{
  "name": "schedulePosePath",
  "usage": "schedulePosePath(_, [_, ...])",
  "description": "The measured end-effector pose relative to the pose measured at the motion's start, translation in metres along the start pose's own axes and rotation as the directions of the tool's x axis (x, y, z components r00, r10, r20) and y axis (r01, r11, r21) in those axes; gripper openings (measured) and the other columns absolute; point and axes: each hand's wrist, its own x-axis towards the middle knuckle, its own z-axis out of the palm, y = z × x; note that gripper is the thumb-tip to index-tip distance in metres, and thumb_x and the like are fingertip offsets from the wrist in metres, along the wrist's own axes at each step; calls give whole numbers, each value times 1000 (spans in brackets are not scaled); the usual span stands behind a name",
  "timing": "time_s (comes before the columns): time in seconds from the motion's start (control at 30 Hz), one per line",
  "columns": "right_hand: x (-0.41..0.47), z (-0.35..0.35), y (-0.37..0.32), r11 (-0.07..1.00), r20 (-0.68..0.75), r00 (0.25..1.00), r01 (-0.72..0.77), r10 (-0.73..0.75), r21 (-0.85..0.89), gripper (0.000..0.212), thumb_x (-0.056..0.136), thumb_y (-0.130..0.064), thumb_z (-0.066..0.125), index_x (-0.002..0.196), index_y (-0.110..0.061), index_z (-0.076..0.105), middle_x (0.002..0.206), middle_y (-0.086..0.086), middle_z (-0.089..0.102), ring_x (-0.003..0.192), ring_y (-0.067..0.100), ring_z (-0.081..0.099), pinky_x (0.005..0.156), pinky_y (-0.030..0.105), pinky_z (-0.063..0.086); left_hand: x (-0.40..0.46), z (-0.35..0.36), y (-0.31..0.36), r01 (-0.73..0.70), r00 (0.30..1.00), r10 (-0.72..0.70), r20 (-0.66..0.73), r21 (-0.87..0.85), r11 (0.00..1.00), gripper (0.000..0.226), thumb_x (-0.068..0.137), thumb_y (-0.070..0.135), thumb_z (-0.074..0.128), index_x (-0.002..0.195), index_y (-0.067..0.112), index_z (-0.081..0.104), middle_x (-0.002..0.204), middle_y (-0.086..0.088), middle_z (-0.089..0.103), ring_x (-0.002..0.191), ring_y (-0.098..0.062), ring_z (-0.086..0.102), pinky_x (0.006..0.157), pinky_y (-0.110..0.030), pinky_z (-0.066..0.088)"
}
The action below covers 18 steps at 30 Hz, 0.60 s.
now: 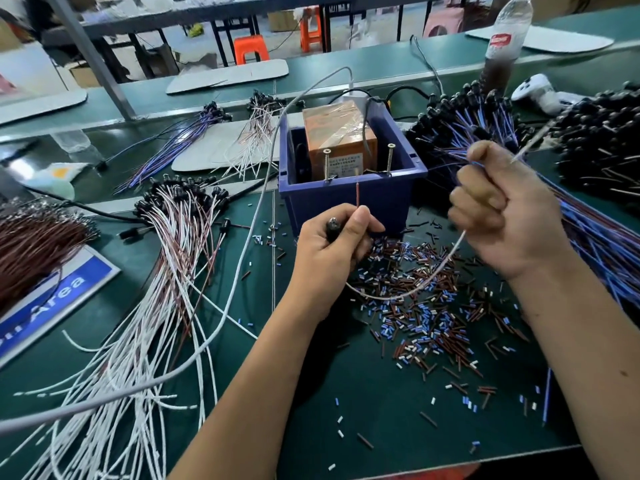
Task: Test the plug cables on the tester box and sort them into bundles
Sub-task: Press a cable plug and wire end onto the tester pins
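The tester box [341,140], orange and wrapped in film, sits inside a blue bin [349,197] with two upright screws on its front rim. My left hand [329,251] grips a black plug and pinches a red wire end that points up just below the bin's front. My right hand [502,209], a closed fist, holds the white wire of that plug cable [419,285], which loops between both hands. A white-and-red cable bundle [173,237] lies at left, a blue cable bundle [588,237] at right.
Cut insulation bits [426,313] litter the green mat in front of the bin. A brown-wired bundle [34,244] and a blue sign [52,299] are at far left. A bottle [502,46] and a black plug pile [602,140] stand back right. A grey cord [242,258] crosses the mat.
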Motion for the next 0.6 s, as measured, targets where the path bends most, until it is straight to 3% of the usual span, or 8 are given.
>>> schedulePosePath(0.1, [-6, 10, 6, 975, 282, 938, -166, 203, -149, 63, 102, -61, 19, 89, -12, 57, 57, -4, 34, 46, 12, 22, 43, 25, 14, -2, 3, 3, 49, 999, -48, 17, -49, 998, 33, 106, 32, 52, 80, 19, 67, 58, 8, 34, 51, -8, 26, 47, -19, 23])
schedulePosePath(0.2, [-10, 17, 13, 943, 411, 860, -210, 303, -258, 70, 99, -68, 25, 75, -11, 57, 57, -1, 29, 50, 14, 20, 45, 32, 10, -3, 3, 6, 80, 996, -76, 39, -133, 988, 31, 101, 40, 59, 83, 18, 69, 60, 7, 34, 51, -8, 27, 48, -21, 24])
schedulePosePath(0.33, [-15, 16, 22, 836, 397, 810, -193, 431, -514, 64, 99, -64, 51, 63, -11, 49, 56, 6, 23, 50, 19, 16, 45, 32, 11, -4, 0, 8, 86, 995, -72, 65, -253, 964, 26, 94, 43, 64, 93, 20, 75, 59, 10, 37, 53, -8, 30, 50, -22, 24])
schedulePosePath(0.47, [-15, 20, 26, 838, 327, 855, -200, 402, -507, 51, 102, -49, 50, 64, -14, 50, 56, 2, 25, 49, 16, 19, 44, 24, 18, -2, -3, 11, 95, 995, -90, 30, -328, 940, 27, 93, 44, 64, 89, 21, 78, 58, 8, 35, 57, -15, 25, 56, -34, 19])
schedulePosePath(0.6, [-13, 20, 25, 862, 257, 912, -166, 319, -479, 52, 102, -50, 57, 64, -14, 51, 56, 1, 26, 49, 15, 20, 44, 21, 21, -1, -5, 11, 105, 994, -104, 21, -360, 927, 32, 92, 47, 62, 79, 20, 74, 53, 12, 35, 50, -7, 31, 51, -23, 27])
